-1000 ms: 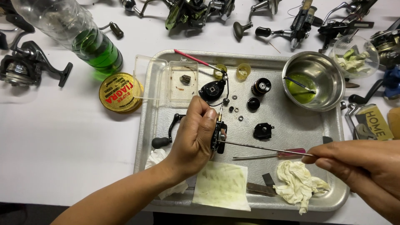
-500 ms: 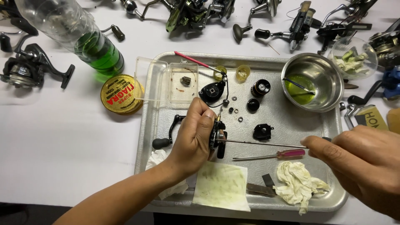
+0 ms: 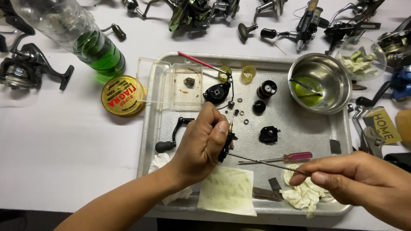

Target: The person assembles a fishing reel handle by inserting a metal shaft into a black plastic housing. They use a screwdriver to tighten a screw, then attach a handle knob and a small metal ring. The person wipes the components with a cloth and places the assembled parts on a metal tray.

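Black and metal, the small fishing-reel body (image 3: 227, 143) is sitting clamped in the closed left hand (image 3: 201, 145), held just above the shallow aluminium tray (image 3: 299, 128). The right hand (image 3: 359, 179) is pinching a thin steel rod (image 3: 265, 162), its tip touching the reel's side. Keeping the rod level and the reel steady looks wise. Loose washers (image 3: 242, 107) are lying nearby, and a pink-handled screwdriver (image 3: 278, 158) is resting beneath the rod.

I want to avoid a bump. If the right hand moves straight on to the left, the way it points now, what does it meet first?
Probably the black reel part in the left hand: the right hand holds a thin rod whose tip already reaches it. Depth is unclear.
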